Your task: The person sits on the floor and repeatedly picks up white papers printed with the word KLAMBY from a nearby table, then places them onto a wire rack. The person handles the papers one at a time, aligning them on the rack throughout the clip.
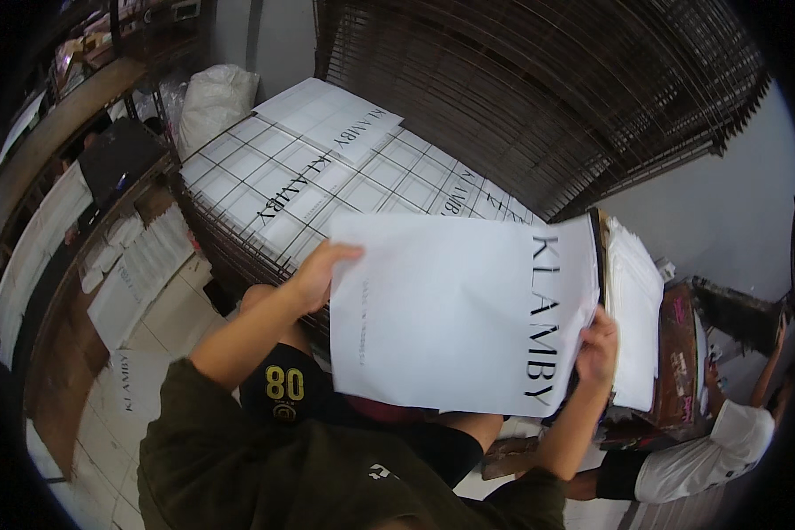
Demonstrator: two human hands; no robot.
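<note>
A white sheet [442, 309] with large black lettering along its right side is held up in front of me, spread between both hands. My left hand [316, 276] is closed on its left edge, thumb on the near face. On the right edge, my right hand [597, 346] grips the sheet with curled fingers. Whether it is paper or a flat plastic bag I cannot tell. Beyond it lies a wire mesh rack [230, 170] with similar printed sheets under its grid. Another printed sheet [327, 113] rests on top of the mesh at the far end.
More wire racks [539, 97] tilt up behind, stacked close together. To the right stands a pile of white sheets [634, 309], with a person in a white shirt [711, 455] beyond. At left are a wooden bench [57, 397], loose printed sheets [141, 278] and a white sack [219, 108].
</note>
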